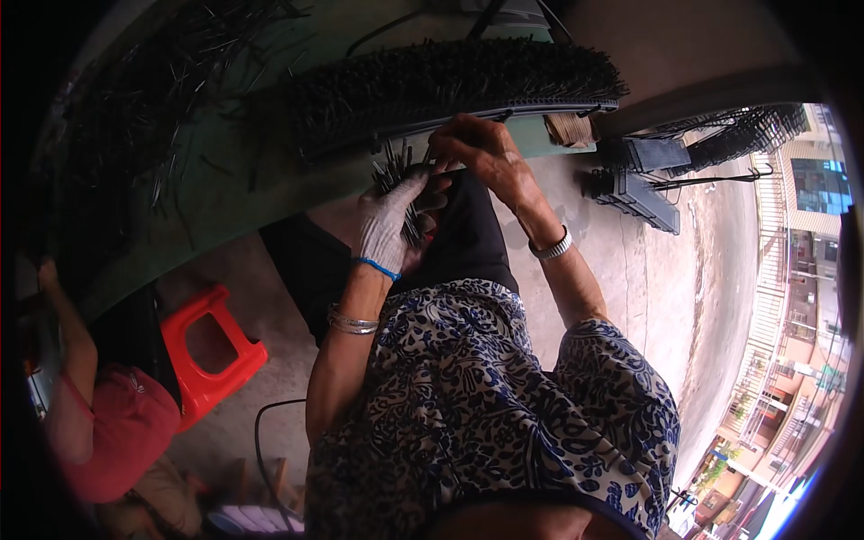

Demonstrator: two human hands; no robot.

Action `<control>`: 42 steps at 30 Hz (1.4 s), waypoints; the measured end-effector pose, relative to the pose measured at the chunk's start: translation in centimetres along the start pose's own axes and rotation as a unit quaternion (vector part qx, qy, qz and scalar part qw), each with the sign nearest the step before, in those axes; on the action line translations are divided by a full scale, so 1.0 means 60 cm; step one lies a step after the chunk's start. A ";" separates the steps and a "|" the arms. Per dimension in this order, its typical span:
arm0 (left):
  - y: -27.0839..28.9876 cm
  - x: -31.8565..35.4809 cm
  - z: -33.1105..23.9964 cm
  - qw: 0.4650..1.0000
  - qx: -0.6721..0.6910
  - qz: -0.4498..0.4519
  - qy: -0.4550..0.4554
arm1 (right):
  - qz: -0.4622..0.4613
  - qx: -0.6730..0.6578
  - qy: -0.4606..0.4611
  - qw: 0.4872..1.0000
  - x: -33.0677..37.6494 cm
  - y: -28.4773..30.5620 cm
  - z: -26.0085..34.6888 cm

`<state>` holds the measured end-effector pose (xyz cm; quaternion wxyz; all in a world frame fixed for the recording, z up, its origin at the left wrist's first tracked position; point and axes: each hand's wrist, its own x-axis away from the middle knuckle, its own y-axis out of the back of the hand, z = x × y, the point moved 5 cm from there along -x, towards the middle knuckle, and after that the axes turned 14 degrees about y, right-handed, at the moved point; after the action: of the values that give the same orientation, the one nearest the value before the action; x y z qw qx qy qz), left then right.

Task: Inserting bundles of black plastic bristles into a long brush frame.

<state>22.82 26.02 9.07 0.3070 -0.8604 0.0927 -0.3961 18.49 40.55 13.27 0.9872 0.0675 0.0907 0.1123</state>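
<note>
My left hand (396, 202) wears a pale knit glove with a blue cuff edge and grips a bundle of thin dark strips (393, 168), whose ends fan out above the thumb. Beside it is my right hand (481, 153), bare, its fingers bent and pinched close to the bundle's top; what lies between the fingertips is too small to make out. Just beyond both hands, a long dark rack (423, 117) packed with the same kind of strips lies along the edge of the green table (216, 202).
Loose dark strips (171, 90) are heaped at the table's far left. A tan stack (569, 129) sits by the rack's right end. Dark metal pieces (643, 193) stand to the right. At left, a person in a red top (121, 418) is near a red plastic stool (211, 346).
</note>
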 end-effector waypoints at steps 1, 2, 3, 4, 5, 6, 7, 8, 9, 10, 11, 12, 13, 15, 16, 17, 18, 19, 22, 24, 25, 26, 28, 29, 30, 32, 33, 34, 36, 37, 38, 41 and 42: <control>0.004 -0.002 0.000 1.000 0.001 0.000 0.000 | 0.001 0.000 0.000 1.000 -0.001 0.000 0.000; 0.010 -0.005 0.004 1.000 0.026 -0.007 0.015 | -0.011 0.047 0.046 0.998 -0.002 0.004 0.009; 0.015 -0.008 0.007 0.998 0.051 -0.012 0.031 | -0.023 0.094 0.091 0.991 -0.004 0.008 0.021; 0.022 -0.013 0.009 0.998 0.051 -0.011 0.031 | -0.023 0.095 0.091 0.991 -0.008 0.006 0.026; 0.031 -0.018 0.012 0.996 0.077 -0.005 0.040 | -0.089 0.174 0.127 0.972 -0.013 0.014 0.040; 0.033 -0.023 0.015 0.993 0.102 0.001 0.050 | -0.156 0.252 0.161 0.941 -0.014 0.023 0.052; 0.034 -0.027 0.017 0.993 0.103 0.002 0.051 | -0.156 0.253 0.161 0.941 -0.019 0.025 0.045; 0.033 -0.031 0.018 0.994 0.096 0.017 0.052 | -0.179 0.317 0.207 0.908 -0.024 0.031 0.042; 0.031 -0.033 0.018 0.994 0.091 0.031 0.053 | -0.200 0.378 0.251 0.869 -0.028 0.031 0.045; 0.030 -0.036 0.019 0.994 0.091 0.030 0.054 | -0.199 0.378 0.251 0.869 -0.033 0.030 0.039; 0.027 -0.039 0.023 0.990 0.119 0.030 0.064 | -0.204 0.371 0.260 0.868 -0.037 0.028 0.034; 0.025 -0.041 0.027 0.986 0.146 0.029 0.075 | -0.210 0.365 0.269 0.866 -0.040 0.027 0.031; 0.024 -0.041 0.029 0.986 0.146 0.028 0.075 | -0.209 0.365 0.268 0.867 -0.043 0.026 0.024; 0.025 -0.038 0.030 0.983 0.168 0.031 0.067 | -0.210 0.393 0.303 0.842 -0.046 0.021 0.021; 0.026 -0.037 0.029 0.983 0.169 0.030 0.067 | -0.209 0.392 0.304 0.843 -0.047 0.017 0.020; 0.029 -0.037 0.031 0.983 0.166 0.017 0.077 | -0.209 0.397 0.280 0.849 -0.047 0.015 0.017; 0.031 -0.036 0.033 0.983 0.163 0.005 0.088 | -0.208 0.402 0.256 0.854 -0.047 0.014 0.014; 0.034 -0.035 0.034 0.983 0.163 0.005 0.088 | -0.208 0.402 0.256 0.854 -0.047 0.014 0.011; 0.034 -0.033 0.030 0.990 0.117 0.029 0.073 | -0.190 0.407 0.249 0.858 -0.050 0.013 0.003; 0.030 -0.031 0.027 0.991 0.114 0.035 0.058 | -0.190 0.479 0.241 0.823 -0.052 0.006 0.008; 0.028 -0.029 0.026 0.991 0.114 0.035 0.058 | -0.190 0.479 0.240 0.823 -0.053 0.004 0.009; 0.025 -0.025 0.025 0.992 0.107 0.037 0.054 | -0.175 0.501 0.224 0.817 -0.057 0.000 0.007; 0.018 -0.020 0.021 0.993 0.100 0.040 0.049 | -0.160 0.523 0.208 0.811 -0.061 -0.001 0.003; 0.015 -0.019 0.021 0.992 0.107 0.039 0.054 | -0.160 0.518 0.214 0.813 -0.060 0.000 0.001; 0.013 -0.018 0.020 0.991 0.113 0.038 0.057 | -0.160 0.512 0.221 0.815 -0.061 -0.001 0.001; 0.010 -0.013 0.018 0.992 0.102 0.045 0.053 | -0.176 0.490 0.237 0.820 -0.050 0.000 0.005; 0.009 -0.010 0.017 0.993 0.092 0.050 0.049 | -0.189 0.467 0.252 0.826 -0.041 -0.003 0.012; 0.011 -0.010 0.017 0.993 0.092 0.049 0.048 | -0.189 0.465 0.253 0.827 -0.033 -0.003 0.020; 0.010 -0.011 0.016 0.994 0.078 0.062 0.039 | -0.068 0.349 0.111 0.928 -0.026 -0.007 0.006; 0.008 -0.009 0.017 0.994 0.077 0.062 0.039 | -0.069 0.349 0.112 0.928 -0.016 -0.009 0.012; 0.008 -0.005 0.019 0.997 0.052 0.049 0.040 | -0.011 0.231 0.073 0.970 -0.008 -0.020 0.005; -0.004 0.003 0.018 0.997 0.012 0.051 0.054 | 0.049 0.056 -0.020 0.997 0.007 -0.025 0.001; -0.007 0.005 0.019 0.996 0.001 0.061 0.064 | 0.027 0.034 -0.026 0.999 0.009 -0.018 0.001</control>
<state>23.81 26.73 8.94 0.3247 -0.8260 0.1642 -0.4305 19.26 39.62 13.04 0.9830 0.1061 0.0674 0.1338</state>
